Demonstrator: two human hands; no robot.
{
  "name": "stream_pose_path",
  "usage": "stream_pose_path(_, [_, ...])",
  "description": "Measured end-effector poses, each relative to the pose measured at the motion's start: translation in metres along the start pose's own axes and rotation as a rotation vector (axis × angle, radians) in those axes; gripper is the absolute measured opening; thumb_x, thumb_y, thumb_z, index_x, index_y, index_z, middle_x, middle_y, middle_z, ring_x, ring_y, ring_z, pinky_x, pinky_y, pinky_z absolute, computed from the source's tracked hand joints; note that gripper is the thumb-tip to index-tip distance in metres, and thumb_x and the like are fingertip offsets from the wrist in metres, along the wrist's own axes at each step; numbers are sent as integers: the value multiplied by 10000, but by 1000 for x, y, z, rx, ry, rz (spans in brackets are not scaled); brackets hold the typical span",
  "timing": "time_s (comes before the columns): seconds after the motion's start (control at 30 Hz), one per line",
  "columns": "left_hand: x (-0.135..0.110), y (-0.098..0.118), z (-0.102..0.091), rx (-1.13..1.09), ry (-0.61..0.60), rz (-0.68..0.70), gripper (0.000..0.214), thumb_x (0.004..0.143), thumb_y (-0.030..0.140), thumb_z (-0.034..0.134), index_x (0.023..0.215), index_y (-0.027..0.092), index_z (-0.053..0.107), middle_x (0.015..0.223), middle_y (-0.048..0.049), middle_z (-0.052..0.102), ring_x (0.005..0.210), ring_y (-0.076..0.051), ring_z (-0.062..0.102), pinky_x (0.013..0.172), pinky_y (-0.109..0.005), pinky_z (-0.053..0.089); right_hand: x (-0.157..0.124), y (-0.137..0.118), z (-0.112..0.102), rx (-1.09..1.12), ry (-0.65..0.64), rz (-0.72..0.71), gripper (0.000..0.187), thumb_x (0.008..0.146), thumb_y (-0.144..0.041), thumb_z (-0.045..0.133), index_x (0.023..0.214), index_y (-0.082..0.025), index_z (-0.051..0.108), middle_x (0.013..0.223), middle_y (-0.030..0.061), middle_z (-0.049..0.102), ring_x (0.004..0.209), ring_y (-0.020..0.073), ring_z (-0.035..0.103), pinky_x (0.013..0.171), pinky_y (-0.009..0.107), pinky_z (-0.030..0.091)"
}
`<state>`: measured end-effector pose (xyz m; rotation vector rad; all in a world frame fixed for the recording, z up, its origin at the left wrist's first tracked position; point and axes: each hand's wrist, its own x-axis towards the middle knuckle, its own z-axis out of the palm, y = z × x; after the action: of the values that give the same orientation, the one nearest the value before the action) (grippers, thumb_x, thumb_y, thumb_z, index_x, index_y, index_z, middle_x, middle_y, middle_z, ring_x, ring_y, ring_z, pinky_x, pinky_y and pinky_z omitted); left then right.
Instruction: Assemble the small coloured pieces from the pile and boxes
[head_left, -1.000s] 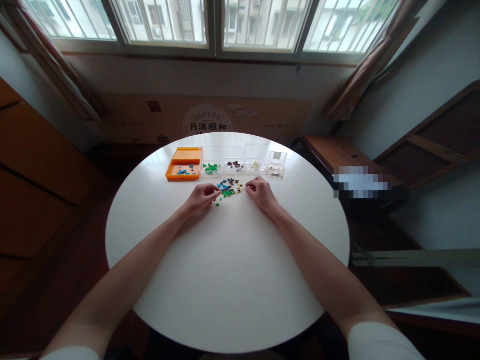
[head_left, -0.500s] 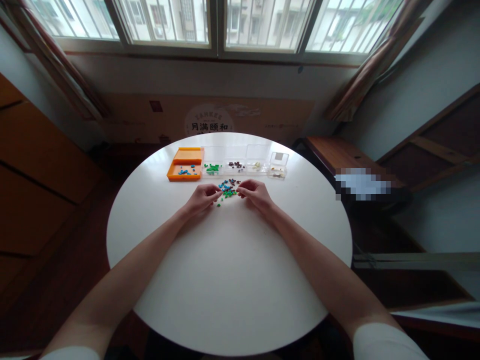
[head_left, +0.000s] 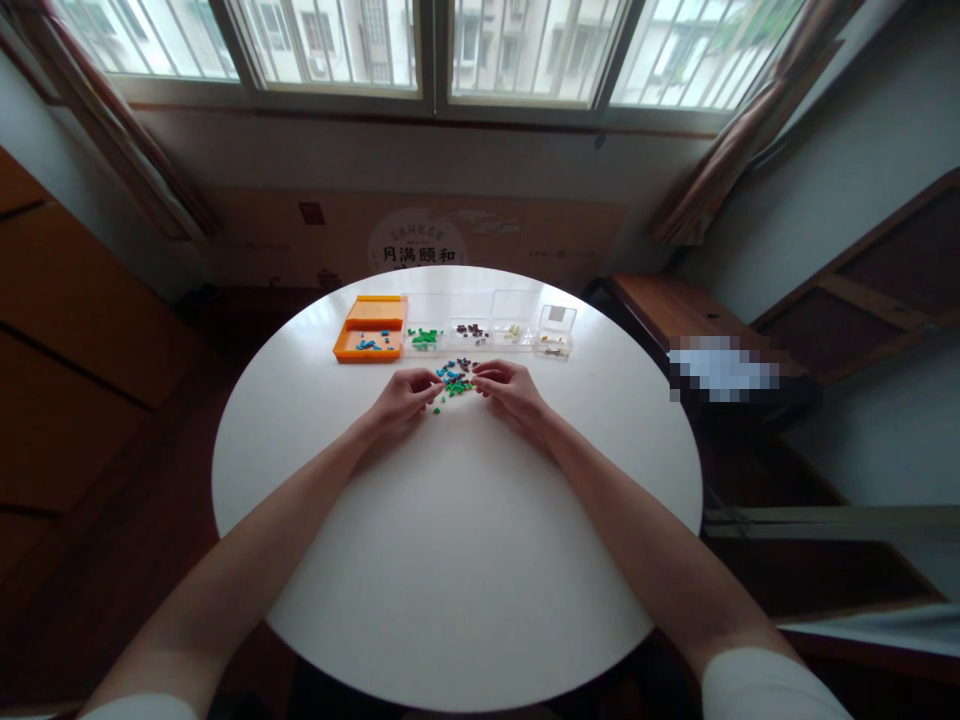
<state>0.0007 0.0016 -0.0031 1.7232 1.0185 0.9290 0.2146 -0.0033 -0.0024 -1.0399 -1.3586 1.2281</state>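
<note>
Right hand [head_left: 511, 388] moved inward, pieces [head_left: 456, 387] partly hidden

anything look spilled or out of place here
Nothing stands out as damaged. One green piece lies slightly apart from the loose mixed pile, near the left hand. A patch over the wooden bench looks odd because it's pixelated.
</note>
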Motion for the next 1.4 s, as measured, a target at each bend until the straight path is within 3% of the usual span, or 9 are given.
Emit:
stream_pose_path(1.13, [0, -1, -1, 7, 6, 0, 277, 757, 375, 654, 803, 102, 643, 533, 33, 518, 434, -49, 457, 409, -153, 372, 4, 4, -1, 28, 18, 18, 308, 564, -349, 789, 778, -146, 698, 641, 10, 673, 540, 84, 566, 536, 224, 460])
stream_pose_path(1.23, [-1, -2, 1, 50, 22, 48, 260, 777, 362, 632, 812, 104, 647, 529, 34, 511, 429, -51, 452, 408, -155, 361, 3, 4, 2, 31, 22, -5, 293, 561, -346, 792, 763, -149, 712, 633, 13, 673, 535, 87, 563, 522, 228, 461])
stream_pose_path(1.4, [-4, -1, 5, 212, 71, 250, 180, 800, 285, 608, 826, 119, 670, 550, 21, 546, 482, -52, 461, 468, -153, 365, -1, 0, 11, 67, -14, -62, 250, 563, -303, 801, 748, -149, 732, 617, 17, 674, 530, 93, 569, 536, 247, 480])
